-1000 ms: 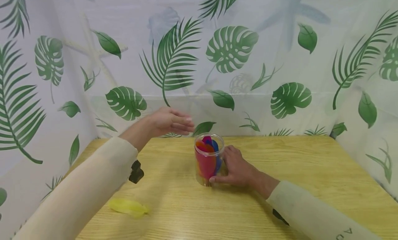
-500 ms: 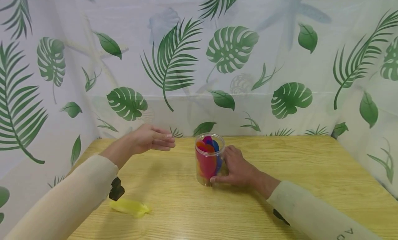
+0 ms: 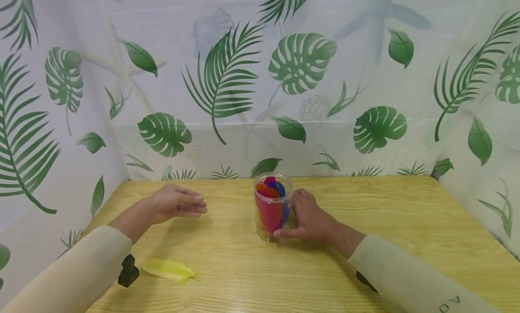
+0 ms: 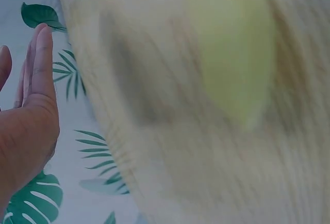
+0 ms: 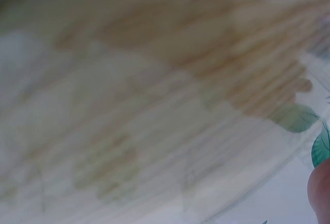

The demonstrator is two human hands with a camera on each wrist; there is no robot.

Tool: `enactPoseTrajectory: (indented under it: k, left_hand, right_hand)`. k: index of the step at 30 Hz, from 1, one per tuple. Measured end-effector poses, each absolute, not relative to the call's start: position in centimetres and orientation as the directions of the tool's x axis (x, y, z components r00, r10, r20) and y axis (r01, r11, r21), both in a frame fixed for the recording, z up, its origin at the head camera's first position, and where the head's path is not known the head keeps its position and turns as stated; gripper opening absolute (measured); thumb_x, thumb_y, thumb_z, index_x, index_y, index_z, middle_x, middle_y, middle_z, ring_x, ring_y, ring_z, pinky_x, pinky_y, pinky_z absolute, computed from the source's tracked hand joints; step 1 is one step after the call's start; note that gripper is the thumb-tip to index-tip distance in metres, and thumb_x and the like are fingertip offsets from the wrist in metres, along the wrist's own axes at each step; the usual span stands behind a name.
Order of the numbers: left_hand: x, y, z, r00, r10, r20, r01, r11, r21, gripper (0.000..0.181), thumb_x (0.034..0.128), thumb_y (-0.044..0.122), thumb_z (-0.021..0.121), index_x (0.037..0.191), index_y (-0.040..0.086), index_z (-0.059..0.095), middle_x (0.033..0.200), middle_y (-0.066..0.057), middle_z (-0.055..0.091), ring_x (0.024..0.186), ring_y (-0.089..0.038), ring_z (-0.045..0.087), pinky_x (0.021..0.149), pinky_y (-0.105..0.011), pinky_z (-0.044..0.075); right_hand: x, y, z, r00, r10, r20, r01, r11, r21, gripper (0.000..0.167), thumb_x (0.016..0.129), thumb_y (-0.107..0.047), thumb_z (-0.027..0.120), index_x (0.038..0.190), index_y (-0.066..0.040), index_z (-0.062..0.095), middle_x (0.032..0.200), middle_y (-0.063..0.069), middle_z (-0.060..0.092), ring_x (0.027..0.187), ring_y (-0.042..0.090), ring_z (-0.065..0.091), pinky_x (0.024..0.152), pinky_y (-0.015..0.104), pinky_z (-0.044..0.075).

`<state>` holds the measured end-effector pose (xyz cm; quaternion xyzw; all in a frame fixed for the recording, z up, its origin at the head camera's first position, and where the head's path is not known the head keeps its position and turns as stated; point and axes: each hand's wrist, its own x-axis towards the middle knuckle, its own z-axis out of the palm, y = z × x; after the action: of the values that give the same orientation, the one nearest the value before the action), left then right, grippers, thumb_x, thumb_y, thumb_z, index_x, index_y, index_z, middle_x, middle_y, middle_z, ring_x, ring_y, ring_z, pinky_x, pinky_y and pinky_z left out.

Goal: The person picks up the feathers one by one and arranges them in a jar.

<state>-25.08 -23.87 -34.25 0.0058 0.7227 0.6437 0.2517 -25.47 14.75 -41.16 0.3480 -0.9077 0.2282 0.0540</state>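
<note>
My right hand (image 3: 313,220) grips a clear plastic jar (image 3: 262,234) from its right side, with the thumb low across the front. Several feathers (image 3: 269,214) in pink, orange and blue stand inside the jar. To the left, my left hand (image 3: 174,202) hovers over the table with its fingers straight and nothing in them. Below it and nearer the front lies a yellow feather (image 3: 167,269) on the wood. The left wrist view has the same feather (image 4: 232,43), blurred. Only a bit of the right hand (image 5: 320,193) shows in the right wrist view; the jar is barely visible there.
A wood-grain table (image 3: 365,204) spreads under both arms. Behind it and on both sides hangs a white cloth (image 3: 243,146) printed with green leaves. Each sleeve has a dark wrist camera (image 3: 128,271) at its cuff.
My left hand has moved down and to the left, away from the jar and lower towards the table. The right hand, the jar and the yellow feather have stayed put.
</note>
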Motion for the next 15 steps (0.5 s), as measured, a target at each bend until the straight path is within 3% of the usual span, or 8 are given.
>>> enactPoseTrajectory:
  k: [8, 15]
  left_hand:
    - [-23.5, -26.5, -35.9, -0.887, 0.252, -0.386, -0.360, 0.145, 0.922, 0.055, 0.0993, 0.005, 0.057, 0.140, -0.024, 0.033, 0.121, -0.026, 0.067, 0.096, -0.021, 0.073, 0.096, -0.043, 0.054]
    - [-22.3, -28.7, -36.8, -0.893, 0.187, -0.410, -0.391, 0.129, 0.911, 0.058, 0.0980, 0.006, 0.059, 0.140, -0.024, 0.032, 0.108, -0.016, 0.073, 0.093, -0.021, 0.074, 0.089, -0.039, 0.058]
  right_hand:
    - [-25.4, 14.7, -40.9, -0.757, -0.608, 0.241, -0.649, 0.652, -0.392, 0.086, 0.077, -0.059, 0.075, 0.141, -0.012, 0.041, 0.140, 0.006, 0.051, 0.132, 0.026, 0.039, 0.112, 0.057, 0.029]
    - [-25.4, 14.8, -40.8, -0.748, -0.618, 0.243, -0.659, 0.651, -0.377, 0.089, 0.077, -0.061, 0.074, 0.143, -0.012, 0.040, 0.140, 0.006, 0.051, 0.130, 0.026, 0.040, 0.112, 0.056, 0.030]
